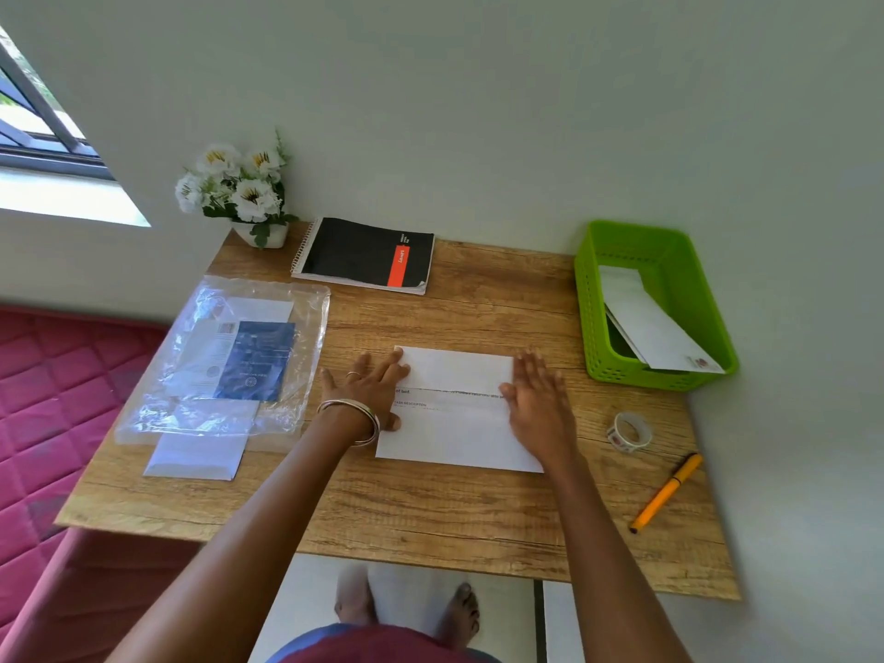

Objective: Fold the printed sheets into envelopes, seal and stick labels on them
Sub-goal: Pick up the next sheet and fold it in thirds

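Note:
A printed sheet (454, 418) lies in the middle of the wooden table (430, 519), its far part folded toward me so a strip of print shows along the fold edge. My left hand (370, 392), with bangles on the wrist, lies flat on the sheet's left edge. My right hand (538, 399) presses flat on its right edge. Both have fingers spread and grip nothing. A roll of labels (629, 432) sits to the right. White envelopes (196, 454) lie at the left, partly under a clear plastic bag (225, 356).
A green basket (665, 251) at the far right holds a finished envelope (655, 327). An orange pen (666, 492) lies near the right front edge. A black spiral notebook (366, 255) and a flower pot (239, 193) stand at the back. A red mattress (52, 404) lies left.

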Motion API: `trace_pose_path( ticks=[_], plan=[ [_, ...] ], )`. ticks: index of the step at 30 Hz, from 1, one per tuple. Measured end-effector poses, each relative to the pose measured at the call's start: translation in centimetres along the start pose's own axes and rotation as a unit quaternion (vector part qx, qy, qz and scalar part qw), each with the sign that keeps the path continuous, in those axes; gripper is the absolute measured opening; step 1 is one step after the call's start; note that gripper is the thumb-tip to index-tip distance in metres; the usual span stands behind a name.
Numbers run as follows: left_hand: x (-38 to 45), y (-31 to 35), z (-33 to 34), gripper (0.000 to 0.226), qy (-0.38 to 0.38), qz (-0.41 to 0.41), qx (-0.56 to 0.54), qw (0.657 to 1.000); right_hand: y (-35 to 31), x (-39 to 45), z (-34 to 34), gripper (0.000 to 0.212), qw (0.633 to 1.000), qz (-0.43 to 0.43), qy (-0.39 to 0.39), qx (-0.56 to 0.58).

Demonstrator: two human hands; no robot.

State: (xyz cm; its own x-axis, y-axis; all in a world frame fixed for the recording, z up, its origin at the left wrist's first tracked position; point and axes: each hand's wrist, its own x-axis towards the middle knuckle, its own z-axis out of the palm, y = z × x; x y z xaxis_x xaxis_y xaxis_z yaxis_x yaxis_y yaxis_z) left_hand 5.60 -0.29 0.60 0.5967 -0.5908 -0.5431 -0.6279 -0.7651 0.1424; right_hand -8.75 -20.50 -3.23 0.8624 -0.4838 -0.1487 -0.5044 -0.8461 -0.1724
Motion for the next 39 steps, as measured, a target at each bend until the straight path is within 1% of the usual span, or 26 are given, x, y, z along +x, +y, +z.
trace_pose_path(
  ticks=[4, 7, 8, 10, 12, 13, 15, 17, 18, 21, 24, 27, 30, 31, 32, 35, 37, 39],
  plan=[
    [0.1, -0.1, 0.3, 0.085, -0.001, 0.002, -0.015, 1.0, 0.6, 0.3, 0.1, 0.055, 1.0, 0.015, 0.014, -0.015],
    [0.1, 0.3, 0.6, 0.083, 0.018, -0.002, -0.028, 0.999, 0.1, 0.2, 0.3, 0.054, 0.998, 0.012, 0.06, 0.006],
    [0.0, 0.5, 0.8, 0.082, 0.027, -0.005, -0.028, 0.999, 0.0, -0.1, 0.1, 0.052, 0.996, -0.002, 0.081, 0.034],
    [-0.2, 0.9, 1.0, 0.081, 0.046, -0.009, -0.022, 0.999, -0.3, -1.4, -0.5, 0.049, 0.987, -0.072, 0.098, 0.11],
    [-0.4, 1.1, 1.3, 0.081, 0.074, -0.008, -0.01, 0.997, -0.7, -3.1, -1.0, 0.049, 0.973, -0.161, 0.065, 0.153],
    [-0.6, 1.2, 1.4, 0.082, 0.096, -0.003, -0.001, 0.995, -0.7, -4.0, -0.9, 0.048, 0.969, -0.193, 0.042, 0.148],
    [-1.0, 1.3, 1.8, 0.082, 0.151, 0.022, 0.027, 0.988, -0.8, -5.5, -0.5, 0.049, 0.968, -0.221, 0.021, 0.114],
    [-1.2, 1.3, 2.4, 0.079, 0.195, 0.06, 0.052, 0.978, -0.7, -6.3, 0.0, 0.047, 0.967, -0.236, 0.038, 0.086],
    [-1.2, 1.3, 2.7, 0.076, 0.205, 0.077, 0.055, 0.974, -0.7, -6.6, 0.1, 0.045, 0.965, -0.246, 0.048, 0.073],
    [-1.5, 1.6, 3.2, 0.068, 0.194, 0.096, 0.04, 0.975, -0.9, -6.8, 0.0, 0.039, 0.952, -0.294, 0.078, 0.019],
    [-1.4, 1.5, 3.4, 0.068, 0.181, 0.107, 0.05, 0.976, -1.1, -6.8, -0.4, 0.036, 0.936, -0.336, 0.1, -0.037],
    [-1.2, 0.7, 3.4, 0.071, 0.152, 0.121, 0.023, 0.981, -1.5, -6.8, -0.3, 0.041, 0.922, -0.359, 0.119, -0.082],
    [-1.0, 0.1, 2.9, 0.06, 0.119, 0.136, -0.005, 0.983, -1.5, -6.9, -0.2, 0.047, 0.908, -0.381, 0.119, -0.125],
    [-1.1, -0.1, 2.7, 0.061, 0.108, 0.141, -0.004, 0.984, -1.5, -7.0, -0.3, 0.049, 0.904, -0.386, 0.118, -0.139],
    [-1.2, -0.3, 2.5, 0.066, 0.092, 0.147, 0.004, 0.985, -1.5, -7.0, -0.5, 0.049, 0.9, -0.392, 0.12, -0.15],
    [-1.4, -0.9, 2.3, 0.095, 0.043, 0.164, 0.057, 0.984, -1.6, -6.9, -0.8, 0.044, 0.885, -0.417, 0.136, -0.153],
    [-1.4, -1.2, 2.4, 0.11, 0.026, 0.162, 0.085, 0.983, -1.7, -6.6, -0.7, 0.044, 0.885, -0.422, 0.143, -0.137],
    [-1.3, -1.3, 2.6, 0.118, 0.027, 0.165, 0.084, 0.982, -1.7, -6.3, -0.7, 0.042, 0.888, -0.415, 0.159, -0.119]
  ],
)
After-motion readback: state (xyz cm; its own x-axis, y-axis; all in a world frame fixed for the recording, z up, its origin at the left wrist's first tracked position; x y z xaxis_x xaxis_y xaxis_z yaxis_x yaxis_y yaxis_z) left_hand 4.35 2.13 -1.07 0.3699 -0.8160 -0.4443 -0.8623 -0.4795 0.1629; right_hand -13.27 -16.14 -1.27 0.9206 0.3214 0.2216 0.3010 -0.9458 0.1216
